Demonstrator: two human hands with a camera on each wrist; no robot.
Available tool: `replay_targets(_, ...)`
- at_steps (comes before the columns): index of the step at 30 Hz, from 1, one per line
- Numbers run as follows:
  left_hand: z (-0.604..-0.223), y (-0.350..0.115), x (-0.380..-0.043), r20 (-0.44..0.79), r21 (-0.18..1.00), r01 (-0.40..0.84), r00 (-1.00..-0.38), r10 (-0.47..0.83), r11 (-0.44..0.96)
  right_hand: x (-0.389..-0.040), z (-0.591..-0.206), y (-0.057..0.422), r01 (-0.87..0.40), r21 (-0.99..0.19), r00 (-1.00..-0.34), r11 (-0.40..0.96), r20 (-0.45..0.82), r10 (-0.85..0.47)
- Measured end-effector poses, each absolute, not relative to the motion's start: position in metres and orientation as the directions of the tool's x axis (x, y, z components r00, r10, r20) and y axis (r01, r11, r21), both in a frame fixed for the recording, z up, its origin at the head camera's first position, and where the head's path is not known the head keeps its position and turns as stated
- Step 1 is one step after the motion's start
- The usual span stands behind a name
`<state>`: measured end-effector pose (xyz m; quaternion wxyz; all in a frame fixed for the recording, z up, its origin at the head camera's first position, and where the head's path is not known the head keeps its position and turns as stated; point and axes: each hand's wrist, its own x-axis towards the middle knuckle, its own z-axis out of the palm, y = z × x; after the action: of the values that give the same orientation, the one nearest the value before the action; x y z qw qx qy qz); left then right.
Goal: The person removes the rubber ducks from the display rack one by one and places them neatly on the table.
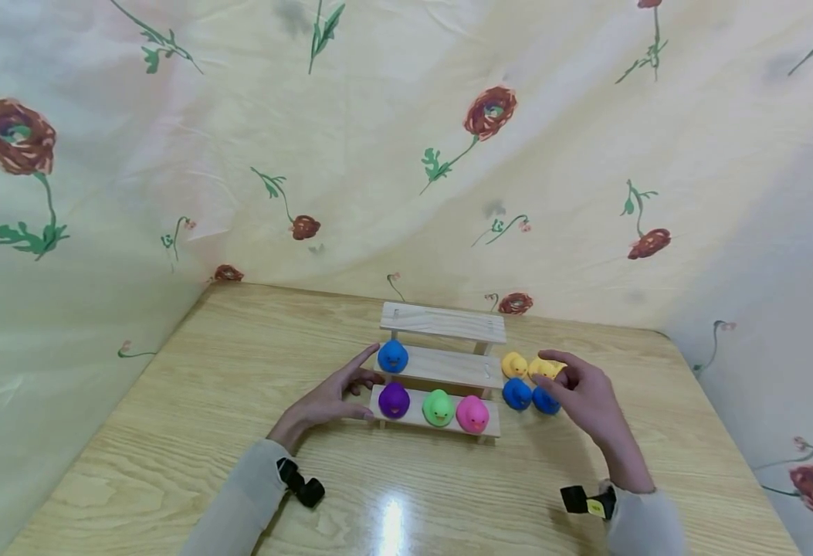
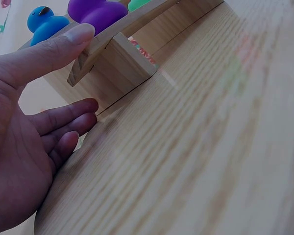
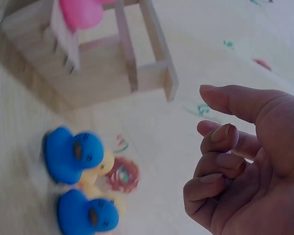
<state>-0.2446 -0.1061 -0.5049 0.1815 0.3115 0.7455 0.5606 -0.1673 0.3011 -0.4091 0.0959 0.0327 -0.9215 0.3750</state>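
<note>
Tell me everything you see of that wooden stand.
The stand looks like pale, grained wood: three stepped planks on supports, upright on the table. Its middle plank holds a blue toy duck; its bottom plank, a purple duck, green duck and pink duck. The thumb of the left hand seems to touch that plank's left end.

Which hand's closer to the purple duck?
Left. The left hand is at the rack's left end, right beside the purple duck; the right hand is past the rack's right end, near the blue ducks.
</note>
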Motion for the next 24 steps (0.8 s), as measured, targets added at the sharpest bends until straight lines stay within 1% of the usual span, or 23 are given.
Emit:
replay_targets(8, -0.505, -0.106, -0.244, 0.083, 0.952, 0.257, -0.738, 0.670, 0.167, -0.174, -0.397, 0.275, -0.178, -0.725, -0.979, 0.666, 0.201, -0.042)
replay_targets(14, -0.506, -0.107, -0.245, 0.077, 0.950, 0.258, -0.740, 0.668, 0.176, -0.184, -0.391, 0.254, -0.218, -0.723, -0.973, 0.656, 0.213, -0.088)
replay_targets(19, -0.507, -0.107, -0.246, 0.078, 0.949, 0.260, -0.739, 0.669, 0.177, -0.189, -0.387, 0.236, -0.218, -0.738, -0.975, 0.639, 0.189, -0.114)
replay_targets(24, -0.504, -0.107, -0.244, 0.080, 0.948, 0.263, -0.737, 0.671, 0.177, -0.194, -0.386, 0.222, -0.235, -0.764, -0.972, 0.601, 0.191, -0.137)
